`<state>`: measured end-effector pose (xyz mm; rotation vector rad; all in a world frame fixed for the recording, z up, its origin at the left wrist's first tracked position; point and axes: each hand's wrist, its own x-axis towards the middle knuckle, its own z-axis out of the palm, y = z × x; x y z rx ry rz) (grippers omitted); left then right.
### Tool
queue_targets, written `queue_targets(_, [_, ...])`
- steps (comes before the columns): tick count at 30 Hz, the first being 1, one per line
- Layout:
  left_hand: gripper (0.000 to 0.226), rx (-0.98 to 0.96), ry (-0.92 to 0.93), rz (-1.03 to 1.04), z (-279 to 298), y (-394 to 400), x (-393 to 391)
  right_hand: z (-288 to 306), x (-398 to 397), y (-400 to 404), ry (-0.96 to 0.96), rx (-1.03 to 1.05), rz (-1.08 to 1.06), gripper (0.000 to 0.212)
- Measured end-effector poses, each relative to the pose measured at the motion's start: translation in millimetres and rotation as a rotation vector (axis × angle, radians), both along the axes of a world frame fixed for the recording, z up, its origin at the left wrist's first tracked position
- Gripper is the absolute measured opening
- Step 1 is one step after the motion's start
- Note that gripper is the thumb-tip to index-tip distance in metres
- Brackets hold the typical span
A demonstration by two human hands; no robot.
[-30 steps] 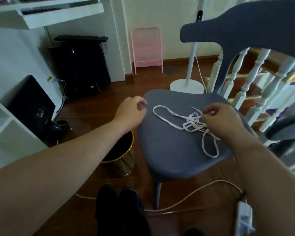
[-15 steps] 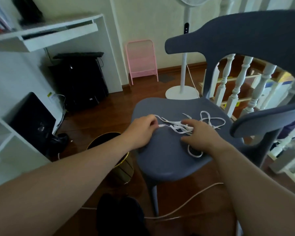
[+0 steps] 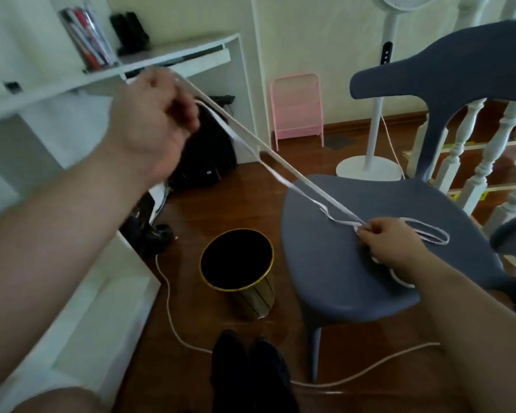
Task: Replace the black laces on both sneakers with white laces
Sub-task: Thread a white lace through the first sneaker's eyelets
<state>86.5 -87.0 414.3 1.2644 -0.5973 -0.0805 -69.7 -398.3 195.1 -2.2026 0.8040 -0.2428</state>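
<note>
Here the left hand (image 3: 152,126), raised well above the floor, has its fingers curled round one end of the white laces (image 3: 280,171), which run taut as two strands down to the chair seat. The right hand (image 3: 390,245) rests near the middle of the grey chair (image 3: 340,269), thumb and fingers pinching the tangle where the strands meet; loose loops trail past it toward the seat's right edge and beneath the wrist. The step looks like pulling one lace free of the other. Two dark shapes (image 3: 251,374) on the floor at the bottom edge, just in front of the chair leg, may be the sneakers; too dim to read their lacing. Progress judged early: no white lace is threaded yet. A gold-rimmed bin (image 3: 236,272) stands beside the seat's left edge.
</note>
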Motion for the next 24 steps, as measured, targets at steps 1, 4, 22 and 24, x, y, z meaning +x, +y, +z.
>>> queue_targets(1, [0.024, -0.092, 0.048, -0.001, 15, 19, 7, -1, 1, -1, 0.007, -0.005, -0.021, 0.028])
queue_targets(4, [0.024, -0.317, 0.096, -0.079, 42, 61, 18, -2, 3, -1, 0.022, -0.030, -0.078, 0.022])
queue_targets(22, [0.019, 0.669, 0.415, -0.321, -101, -97, -83, 46, 14, 61, -0.380, 0.086, 0.155, 0.037])
queue_targets(24, [0.028, 0.756, 0.414, -0.307, -118, -115, -84, 46, 13, 63, -0.403, 0.117, 0.217, 0.049])
